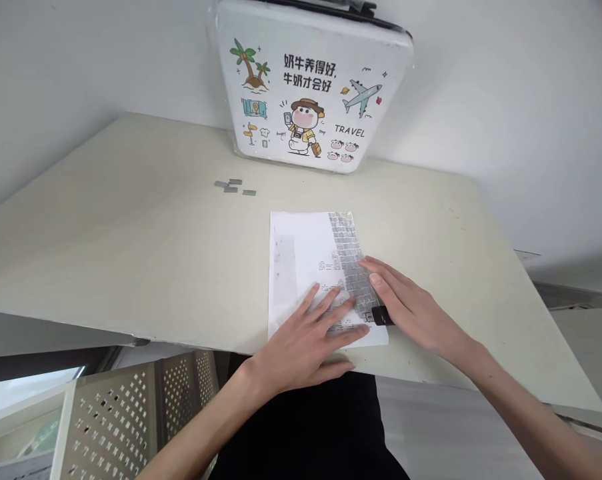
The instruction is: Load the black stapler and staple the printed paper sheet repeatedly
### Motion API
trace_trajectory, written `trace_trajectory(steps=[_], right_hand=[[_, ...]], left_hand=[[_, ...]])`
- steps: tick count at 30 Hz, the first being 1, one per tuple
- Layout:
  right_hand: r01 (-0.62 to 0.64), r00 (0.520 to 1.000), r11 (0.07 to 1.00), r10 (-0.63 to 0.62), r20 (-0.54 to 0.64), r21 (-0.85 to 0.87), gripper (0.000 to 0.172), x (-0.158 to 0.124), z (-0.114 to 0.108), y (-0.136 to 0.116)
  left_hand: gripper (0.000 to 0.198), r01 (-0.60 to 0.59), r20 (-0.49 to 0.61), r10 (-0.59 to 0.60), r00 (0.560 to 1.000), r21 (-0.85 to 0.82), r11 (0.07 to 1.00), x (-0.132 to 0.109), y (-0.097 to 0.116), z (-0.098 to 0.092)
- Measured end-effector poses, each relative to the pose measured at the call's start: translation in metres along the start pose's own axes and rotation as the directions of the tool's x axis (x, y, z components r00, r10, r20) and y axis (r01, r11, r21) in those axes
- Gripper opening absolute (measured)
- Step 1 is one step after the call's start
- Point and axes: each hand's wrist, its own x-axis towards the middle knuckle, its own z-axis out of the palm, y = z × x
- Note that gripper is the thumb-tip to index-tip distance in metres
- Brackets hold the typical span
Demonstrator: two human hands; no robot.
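Observation:
A white sheaf of printed paper (308,233) lies on the table, with a grey brick-like patterned band (348,250) along its right side. My left hand (313,340) rests flat on the lower part of the paper, fingers spread, holding nothing. My right hand (415,307) lies at the paper's right edge, its fingers stretched out and their tips on the grey band. A small black object with a metal end (382,315) pokes out from beside the right palm; the rest of it is hidden.
Several short grey strips (235,187) lie on the pale table (155,220) left of the paper. At the back, a white case with cartoon prints (305,87) leans against the wall. A perforated basket (113,417) stands below the front edge, at left.

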Motion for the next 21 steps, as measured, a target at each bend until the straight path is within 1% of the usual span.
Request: trace_trajectory(steps=[5, 8, 14, 17, 21], right_hand=[[-0.011, 1.0, 1.0, 0.011, -0.002, 0.008, 0.059, 0.002, 0.0, 0.0], [0.005, 1.0, 1.0, -0.005, -0.002, 0.016, 0.059, 0.003, -0.001, 0.0], [0.067, 0.997, 0.995, -0.064, -0.046, 0.069, 0.056, 0.008, -0.004, 0.001], [0.087, 0.994, 0.992, -0.08, -0.077, 0.096, 0.056, 0.011, -0.004, 0.001], [0.091, 0.994, 0.991, -0.084, -0.071, 0.099, 0.056, 0.014, -0.005, 0.001]], left_hand=[[0.059, -0.028, 0.012, 0.028, 1.0, 0.005, 1.0, -0.002, -0.009, -0.004], [0.059, -0.026, 0.024, 0.026, 0.999, -0.002, 1.0, -0.003, -0.011, -0.008], [0.059, 0.023, 0.015, -0.023, 1.0, -0.006, 1.0, 0.003, -0.006, -0.013], [0.057, 0.049, 0.039, -0.05, 0.998, 0.033, 0.998, 0.006, -0.002, -0.02], [0.054, 0.047, 0.067, -0.051, 0.996, 0.056, 0.997, 0.009, -0.003, -0.03]])
